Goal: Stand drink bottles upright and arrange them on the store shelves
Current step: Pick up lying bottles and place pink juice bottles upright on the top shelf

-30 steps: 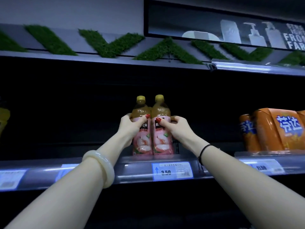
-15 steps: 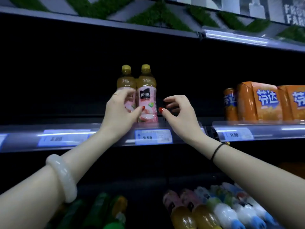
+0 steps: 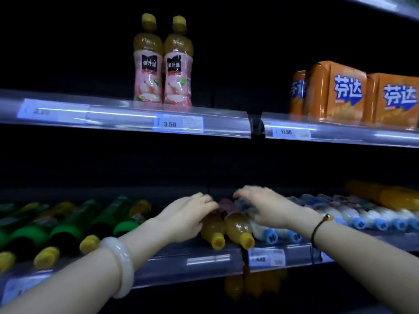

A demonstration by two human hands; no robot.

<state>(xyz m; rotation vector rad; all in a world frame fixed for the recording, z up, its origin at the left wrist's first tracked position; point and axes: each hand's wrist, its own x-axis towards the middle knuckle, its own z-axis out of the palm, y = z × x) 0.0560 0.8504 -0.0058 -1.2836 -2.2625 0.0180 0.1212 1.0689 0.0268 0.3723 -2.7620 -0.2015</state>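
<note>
Two pink-labelled juice bottles (image 3: 162,62) with yellow caps stand upright side by side on the upper shelf (image 3: 127,114). On the lower shelf (image 3: 204,259) two more of the same kind lie flat, yellow caps toward me (image 3: 235,230). My left hand (image 3: 186,216) rests over the left lying bottle, fingers curved down. My right hand (image 3: 269,207) hovers over the right one and the neighbouring bottles, fingers spread. Both hands are motion-blurred, and whether either grips a bottle is unclear.
Green bottles with yellow caps (image 3: 74,225) lie on the lower shelf at left. White bottles with blue caps (image 3: 353,216) lie at right, with an orange bottle (image 3: 390,196) behind. Orange multipacks (image 3: 353,96) stand on the upper shelf at right. Price tags line both shelf edges.
Both hands let go of the two upright bottles on the upper shelf and dropped to the lying bottles on the lower shelf. The view tilted downward.
</note>
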